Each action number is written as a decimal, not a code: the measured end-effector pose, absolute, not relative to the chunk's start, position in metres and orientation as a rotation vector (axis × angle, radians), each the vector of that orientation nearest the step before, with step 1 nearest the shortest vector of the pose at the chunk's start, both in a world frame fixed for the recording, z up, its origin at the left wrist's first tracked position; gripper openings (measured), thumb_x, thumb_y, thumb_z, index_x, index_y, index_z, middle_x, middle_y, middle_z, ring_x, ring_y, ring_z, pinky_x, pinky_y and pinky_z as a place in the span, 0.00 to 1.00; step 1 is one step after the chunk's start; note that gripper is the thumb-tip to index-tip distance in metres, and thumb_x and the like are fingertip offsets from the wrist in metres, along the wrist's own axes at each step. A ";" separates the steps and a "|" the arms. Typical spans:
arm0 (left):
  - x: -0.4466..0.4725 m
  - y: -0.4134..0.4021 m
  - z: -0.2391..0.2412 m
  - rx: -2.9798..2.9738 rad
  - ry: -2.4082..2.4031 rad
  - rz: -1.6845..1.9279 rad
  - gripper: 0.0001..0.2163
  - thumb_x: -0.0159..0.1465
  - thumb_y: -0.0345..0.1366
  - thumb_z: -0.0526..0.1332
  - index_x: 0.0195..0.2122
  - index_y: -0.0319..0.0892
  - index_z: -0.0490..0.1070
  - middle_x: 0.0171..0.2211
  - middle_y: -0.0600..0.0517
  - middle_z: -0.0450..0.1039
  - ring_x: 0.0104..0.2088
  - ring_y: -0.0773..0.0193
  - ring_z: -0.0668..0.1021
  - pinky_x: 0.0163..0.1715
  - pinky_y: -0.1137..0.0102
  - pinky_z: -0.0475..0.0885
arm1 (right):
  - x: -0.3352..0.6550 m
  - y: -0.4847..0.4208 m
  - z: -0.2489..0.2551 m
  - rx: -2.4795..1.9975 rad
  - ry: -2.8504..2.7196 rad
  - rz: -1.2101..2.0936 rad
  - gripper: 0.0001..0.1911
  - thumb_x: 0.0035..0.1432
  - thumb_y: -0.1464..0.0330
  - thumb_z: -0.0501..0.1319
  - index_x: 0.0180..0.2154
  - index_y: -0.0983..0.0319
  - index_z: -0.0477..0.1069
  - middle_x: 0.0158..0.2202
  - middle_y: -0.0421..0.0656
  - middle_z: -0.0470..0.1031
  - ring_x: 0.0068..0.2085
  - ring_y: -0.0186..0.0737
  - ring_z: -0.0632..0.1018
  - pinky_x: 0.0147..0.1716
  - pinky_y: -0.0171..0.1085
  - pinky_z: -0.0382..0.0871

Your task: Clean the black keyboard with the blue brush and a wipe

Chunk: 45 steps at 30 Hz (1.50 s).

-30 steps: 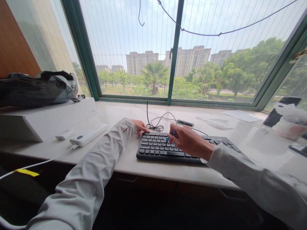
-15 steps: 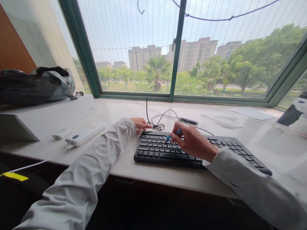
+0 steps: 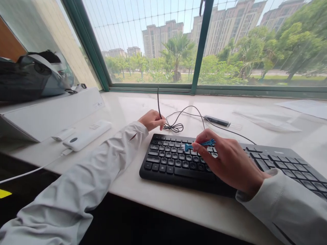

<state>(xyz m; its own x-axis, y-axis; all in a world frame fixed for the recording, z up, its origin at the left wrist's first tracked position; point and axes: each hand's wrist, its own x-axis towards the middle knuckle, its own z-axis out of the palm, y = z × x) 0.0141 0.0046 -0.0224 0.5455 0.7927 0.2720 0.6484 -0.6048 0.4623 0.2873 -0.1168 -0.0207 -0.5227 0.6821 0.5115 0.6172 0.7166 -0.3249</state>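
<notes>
The black keyboard [image 3: 163,175] lies on the pale sill in front of me. My right hand [image 3: 224,154] is over its middle, pinching a small blue brush [image 3: 204,144] between thumb and fingers. The brush's flared head points left, just above the keys; whether its tip touches them I cannot tell. Behind the keyboard's left corner, my left hand [image 3: 152,120] has its fingers closed at the black cable [image 3: 175,128], beside the coiled loops. One cable end sticks up past these fingers.
On the left are a white power strip [image 3: 87,136], a white box [image 3: 56,117] and a dark bag [image 3: 33,78] on top of it. Behind the keyboard lie a dark slim packet [image 3: 217,120], clear plastic [image 3: 268,120] and paper [image 3: 306,108]. The window [image 3: 153,68] borders the back.
My view has tipped down and come closer. My left hand has risen off the keyboard's back left corner to the cable. The brush has shifted right over the keys and lies flatter.
</notes>
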 end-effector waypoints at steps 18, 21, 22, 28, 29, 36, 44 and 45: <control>0.024 0.007 -0.028 2.414 2.043 0.697 0.21 0.63 0.49 0.53 0.24 0.45 0.79 0.19 0.52 0.72 0.26 0.63 0.72 0.32 0.69 0.63 | 0.283 -0.120 -0.025 -0.828 -2.340 0.083 0.06 0.70 0.68 0.50 0.37 0.58 0.61 0.30 0.41 0.74 0.28 0.36 0.74 0.30 0.35 0.66; 0.025 0.007 -0.029 2.409 2.054 0.701 0.19 0.63 0.48 0.54 0.24 0.45 0.79 0.19 0.52 0.72 0.27 0.62 0.72 0.32 0.68 0.64 | 0.281 -0.123 -0.025 -0.788 -2.341 0.105 0.06 0.69 0.68 0.50 0.37 0.58 0.60 0.32 0.42 0.75 0.29 0.37 0.75 0.30 0.35 0.67; 0.025 0.007 -0.029 2.415 2.053 0.706 0.19 0.63 0.48 0.54 0.24 0.45 0.79 0.19 0.52 0.71 0.27 0.62 0.72 0.32 0.69 0.64 | 0.281 -0.124 -0.025 -0.778 -2.345 0.111 0.06 0.69 0.69 0.50 0.36 0.58 0.60 0.32 0.42 0.75 0.29 0.37 0.75 0.30 0.36 0.67; 0.028 0.006 -0.029 2.448 2.036 0.694 0.19 0.62 0.47 0.55 0.21 0.44 0.78 0.18 0.51 0.71 0.26 0.62 0.72 0.32 0.69 0.65 | 0.282 -0.125 -0.026 -0.773 -2.366 0.101 0.06 0.69 0.69 0.50 0.36 0.59 0.60 0.30 0.41 0.73 0.29 0.36 0.73 0.30 0.35 0.66; 0.028 0.006 -0.028 2.453 2.029 0.684 0.19 0.62 0.47 0.55 0.21 0.44 0.78 0.18 0.51 0.71 0.26 0.62 0.72 0.32 0.69 0.65 | 0.282 -0.124 -0.026 -0.775 -2.369 0.101 0.06 0.70 0.69 0.50 0.36 0.59 0.59 0.31 0.41 0.72 0.29 0.36 0.73 0.29 0.35 0.66; 0.027 0.005 -0.029 2.488 1.906 0.683 0.21 0.62 0.46 0.54 0.16 0.43 0.75 0.15 0.52 0.70 0.22 0.65 0.70 0.30 0.68 0.64 | 0.281 -0.124 -0.025 -0.810 -2.350 0.098 0.07 0.69 0.69 0.50 0.35 0.58 0.59 0.29 0.40 0.71 0.28 0.36 0.72 0.29 0.36 0.65; 0.028 0.000 -0.028 2.622 1.762 0.744 0.24 0.63 0.44 0.53 0.12 0.43 0.70 0.12 0.53 0.66 0.19 0.67 0.66 0.27 0.69 0.60 | 0.283 -0.125 -0.025 -0.793 -2.333 0.098 0.07 0.69 0.70 0.50 0.35 0.57 0.58 0.28 0.40 0.70 0.26 0.36 0.71 0.28 0.36 0.64; 0.028 -0.001 -0.028 2.661 1.732 0.730 0.24 0.63 0.44 0.53 0.11 0.43 0.70 0.11 0.54 0.64 0.18 0.67 0.65 0.27 0.69 0.58 | 0.283 -0.126 -0.025 -0.791 -2.333 0.096 0.07 0.69 0.70 0.50 0.35 0.57 0.58 0.27 0.39 0.70 0.26 0.36 0.71 0.28 0.36 0.64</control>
<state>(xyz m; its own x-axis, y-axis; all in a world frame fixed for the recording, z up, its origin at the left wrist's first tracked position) 0.0284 -0.0008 -0.0280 0.3367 0.8395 0.4264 0.8914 -0.4301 0.1428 0.2828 -0.1256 -0.0249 -0.5968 0.5648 0.5699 0.5160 0.8141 -0.2664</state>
